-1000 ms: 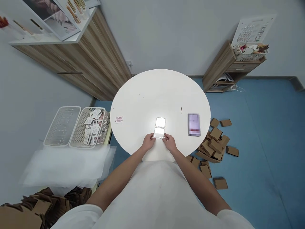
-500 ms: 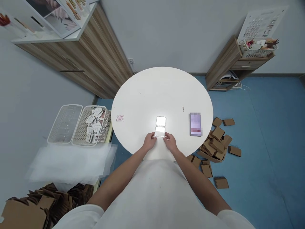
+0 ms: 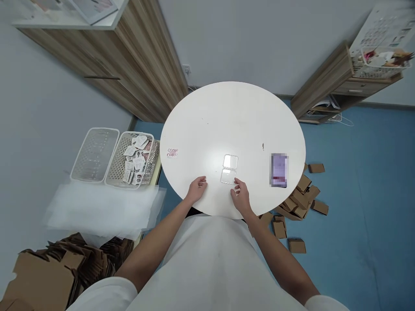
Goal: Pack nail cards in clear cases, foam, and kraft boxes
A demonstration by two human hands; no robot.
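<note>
A clear, hinged plastic case (image 3: 228,176) lies opened out flat on the white table (image 3: 233,116), its two halves one behind the other. My right hand (image 3: 241,198) is at the near right corner of the case. Its thumb and fingers are apart, the fingertips at or very near the edge; whether they touch I cannot tell. To the left of the case, my left hand (image 3: 196,190) hovers over or rests on the table, holding nothing, fingers loosely bent and apart. A small card with pink pieces (image 3: 172,152) lies on the table's left side.
A purple, pixelated flat item (image 3: 279,170) lies at the table's right. On the left stand a basket of small packets (image 3: 131,162), another white basket (image 3: 94,154) and translucent sheets (image 3: 103,207). Flattened cardboard (image 3: 42,276) is stacked below them. Small brown boxes (image 3: 300,198) are heaped on the floor.
My left hand has come off the case and moved left. My right hand stays by the case's right corner, its fingers more spread. The camera view has shifted a little.
</note>
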